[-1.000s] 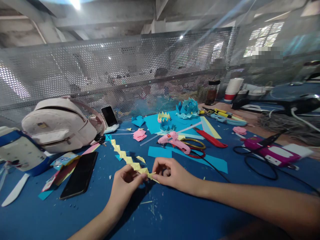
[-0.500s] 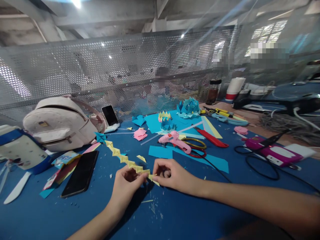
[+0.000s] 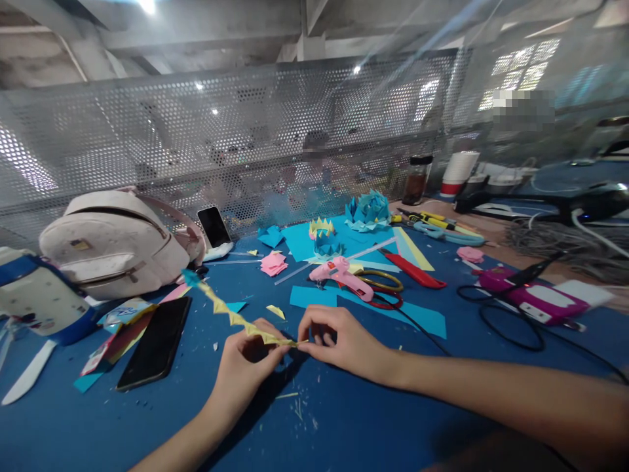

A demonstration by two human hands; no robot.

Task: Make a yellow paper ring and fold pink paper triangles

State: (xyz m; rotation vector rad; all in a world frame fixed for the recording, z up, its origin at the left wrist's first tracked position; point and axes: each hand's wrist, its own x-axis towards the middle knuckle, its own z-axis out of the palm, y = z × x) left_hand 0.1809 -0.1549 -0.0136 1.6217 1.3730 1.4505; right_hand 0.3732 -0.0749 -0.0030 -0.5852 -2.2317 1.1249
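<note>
A folded yellow paper strip (image 3: 237,318) with zigzag points runs up and left from my fingers, ending in a blue folded piece (image 3: 190,278). My left hand (image 3: 250,360) pinches the strip near its lower end. Fingertips of my right hand (image 3: 339,337) close on the very tip of the strip, close beside the left thumb. Beyond the hands lies a small yellow paper piece (image 3: 276,311). A blue paper strip (image 3: 314,297) and a pink glue gun (image 3: 341,276) lie past my right hand.
Scissors (image 3: 386,282), a red cutter (image 3: 415,270) and a blue paper flower (image 3: 368,211) lie farther back. On the left are a phone (image 3: 156,344), a backpack (image 3: 108,242) and a bottle (image 3: 46,298). A purple device (image 3: 535,295) with a black cable sits right.
The yellow strip has rolled so its points now show edge-on. Both hands stay pinched at its lower end, and the right fingertips have come nearer the left ones.
</note>
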